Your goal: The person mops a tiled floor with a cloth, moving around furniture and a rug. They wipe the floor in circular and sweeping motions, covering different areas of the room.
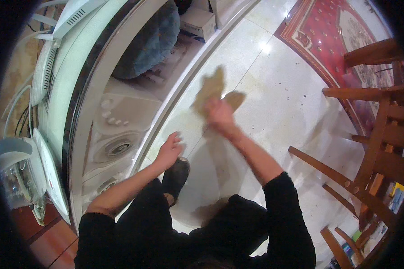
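My right hand is closed on a bunched yellowish-brown cloth, whose ends stick out ahead of the fingers and to the right. Hand and cloth are blurred, low over or on the pale glossy floor tiles; contact cannot be told. Nearer to me on the left, my left hand holds nothing, its fingers partly bent and somewhat apart, above a dark shoe. Small dark specks lie on the tiles to the right of the cloth.
Along the left runs a white cabinet ledge with a blue-grey round cushion and a box in its opening. Wooden chairs stand at the right, their legs reaching over the floor. A red patterned rug lies at the upper right.
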A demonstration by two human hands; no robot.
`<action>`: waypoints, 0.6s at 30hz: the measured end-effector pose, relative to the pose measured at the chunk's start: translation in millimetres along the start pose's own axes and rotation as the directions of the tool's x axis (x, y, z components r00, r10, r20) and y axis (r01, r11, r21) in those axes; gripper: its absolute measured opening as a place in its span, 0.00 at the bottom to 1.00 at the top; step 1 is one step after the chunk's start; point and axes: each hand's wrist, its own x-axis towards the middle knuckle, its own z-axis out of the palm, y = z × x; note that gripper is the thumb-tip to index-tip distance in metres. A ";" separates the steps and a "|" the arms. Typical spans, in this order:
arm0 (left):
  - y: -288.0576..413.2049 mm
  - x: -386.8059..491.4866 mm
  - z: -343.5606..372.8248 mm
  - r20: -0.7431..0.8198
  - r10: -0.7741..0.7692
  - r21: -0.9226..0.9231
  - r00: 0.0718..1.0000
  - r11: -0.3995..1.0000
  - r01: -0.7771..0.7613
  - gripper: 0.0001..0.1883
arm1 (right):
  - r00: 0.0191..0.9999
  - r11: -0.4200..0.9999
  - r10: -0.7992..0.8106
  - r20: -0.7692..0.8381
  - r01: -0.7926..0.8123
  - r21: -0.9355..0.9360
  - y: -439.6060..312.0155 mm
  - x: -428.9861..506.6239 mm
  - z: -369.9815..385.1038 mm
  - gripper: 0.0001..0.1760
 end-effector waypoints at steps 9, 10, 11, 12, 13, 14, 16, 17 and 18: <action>-71.6 6.9 -3.5 -0.266 -0.045 0.226 0.963 0.968 0.108 0.32 | 0.896 0.897 -0.435 0.089 0.423 0.127 -61.8 47.9 52.9 0.16; -63.0 9.2 -2.7 -0.229 0.026 0.210 0.973 0.977 0.023 0.32 | 0.956 0.965 -0.260 0.138 0.255 0.055 -42.9 72.1 43.0 0.15; -53.4 10.6 -0.5 -0.196 0.056 0.227 0.979 0.974 -0.011 0.32 | 0.988 0.990 -0.143 0.054 0.143 0.015 -19.9 97.3 29.1 0.15; -44.0 10.4 0.5 -0.178 0.093 0.232 0.980 0.971 -0.050 0.32 | 0.999 0.993 -0.040 -0.018 0.038 -0.113 5.8 117.0 11.5 0.14; -35.2 9.0 0.9 -0.154 0.142 0.232 0.978 0.967 -0.104 0.32 | 0.982 0.963 0.068 -0.177 -0.111 -0.247 32.6 133.2 -8.2 0.12; -27.4 6.9 1.0 -0.123 0.117 0.178 0.985 0.980 -0.094 0.32 | 0.923 0.896 0.338 -0.183 -0.375 -0.237 64.1 146.3 -31.8 0.12; -15.0 2.2 1.7 -0.109 0.069 0.148 0.992 0.988 -0.053 0.31 | 0.846 0.808 0.521 -0.116 -0.533 -0.251 121.5 151.4 -80.2 0.15; -10.1 0.7 2.8 -0.102 0.046 0.108 0.994 0.994 -0.035 0.31 | 0.782 0.788 0.578 -0.235 -0.609 -0.087 140.3 143.2 -98.6 0.15; -5.7 0.3 5.8 -0.100 0.123 0.150 0.987 0.983 -0.107 0.31 | 0.768 0.800 0.587 -0.255 -0.598 0.041 153.1 133.9 -115.1 0.14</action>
